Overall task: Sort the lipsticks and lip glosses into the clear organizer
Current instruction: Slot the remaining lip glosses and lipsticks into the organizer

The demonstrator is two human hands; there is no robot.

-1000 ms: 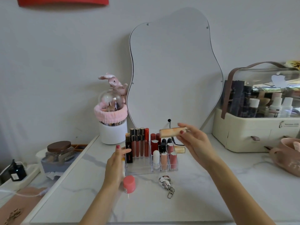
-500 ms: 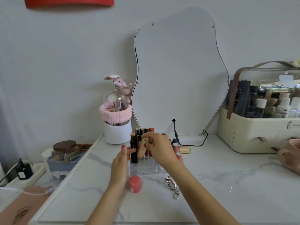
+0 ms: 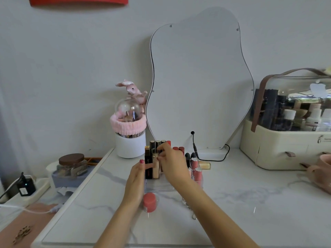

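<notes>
Head view: the clear organizer [image 3: 157, 187] stood on the marble tabletop [image 3: 232, 203], in front of the wavy mirror [image 3: 198, 77]. The right hand [image 3: 172, 162] reached over the organizer, fingertips pinched on the top of a beige tube [image 3: 156, 170] that stood upright in a left-side slot just beside a black tube [image 3: 148, 164]. The left hand [image 3: 137, 179] lay against the organizer's left side, fingers extended onto the black tube, not closed around anything. Pink glosses [image 3: 198, 173] stood in the right compartments. One beige lipstick [image 3: 205, 165] lay on the table behind the organizer. A pink-capped jar [image 3: 149, 202] sat just in front.
</notes>
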